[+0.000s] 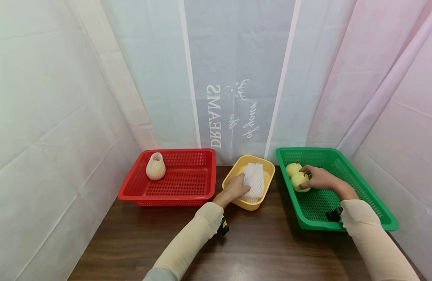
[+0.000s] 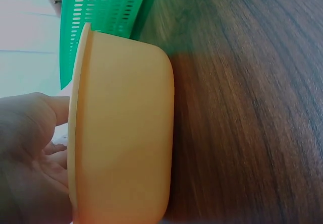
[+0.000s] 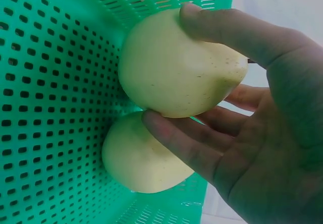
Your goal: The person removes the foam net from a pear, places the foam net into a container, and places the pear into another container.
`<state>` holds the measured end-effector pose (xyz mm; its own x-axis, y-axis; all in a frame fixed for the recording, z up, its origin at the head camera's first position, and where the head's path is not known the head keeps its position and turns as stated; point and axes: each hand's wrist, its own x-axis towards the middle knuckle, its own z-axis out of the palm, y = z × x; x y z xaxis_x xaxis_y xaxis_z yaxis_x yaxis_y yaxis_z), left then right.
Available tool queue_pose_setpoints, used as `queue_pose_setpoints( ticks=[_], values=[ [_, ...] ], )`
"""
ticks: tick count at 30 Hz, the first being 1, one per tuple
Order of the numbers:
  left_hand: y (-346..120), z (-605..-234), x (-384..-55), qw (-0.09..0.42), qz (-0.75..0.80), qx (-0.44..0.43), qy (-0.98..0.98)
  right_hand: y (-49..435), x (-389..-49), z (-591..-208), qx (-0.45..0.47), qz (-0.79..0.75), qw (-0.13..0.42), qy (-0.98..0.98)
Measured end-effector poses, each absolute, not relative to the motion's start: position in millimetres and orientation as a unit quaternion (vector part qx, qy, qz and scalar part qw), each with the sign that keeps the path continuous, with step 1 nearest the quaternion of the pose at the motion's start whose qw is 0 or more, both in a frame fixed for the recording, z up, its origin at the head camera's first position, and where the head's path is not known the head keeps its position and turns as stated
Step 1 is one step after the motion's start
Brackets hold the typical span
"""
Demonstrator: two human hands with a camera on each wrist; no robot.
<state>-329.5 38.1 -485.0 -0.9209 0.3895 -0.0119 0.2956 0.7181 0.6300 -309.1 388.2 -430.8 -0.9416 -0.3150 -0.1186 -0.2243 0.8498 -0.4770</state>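
My left hand [image 1: 235,187] reaches into a small yellow basin [image 1: 268,166] and pinches the left edge of white foam net sleeves [image 1: 256,179] lying there. From the left wrist, the basin's wall [image 2: 123,123] hides the fingertips and the sleeves. Inside the green basket [image 1: 360,183], my right hand [image 1: 319,178] grips the nearer of two pale yellow-green pears [image 1: 298,182]. The right wrist view shows the thumb on one side of this pear [image 3: 171,67] and the fingers on the other. The second pear [image 3: 141,158] sits close against it, by the basket's left wall.
At the left stands a red basket [image 1: 181,183] with one pear in a white foam net [image 1: 155,167] in its back left corner. All three containers stand on a dark wooden table [image 1: 251,242]. Cloth curtains [image 1: 160,70] hang behind and at both sides.
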Motion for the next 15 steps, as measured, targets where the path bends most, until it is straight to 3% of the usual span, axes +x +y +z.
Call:
queue_pose_setpoints(
  ticks=[15],
  values=[
    [43.6, -485.4, -334.9, 0.105, 0.286, 0.157, 0.94, 382.6, -311.2, -437.6, -0.152, -0.224, 0.134, 0.953]
  ],
)
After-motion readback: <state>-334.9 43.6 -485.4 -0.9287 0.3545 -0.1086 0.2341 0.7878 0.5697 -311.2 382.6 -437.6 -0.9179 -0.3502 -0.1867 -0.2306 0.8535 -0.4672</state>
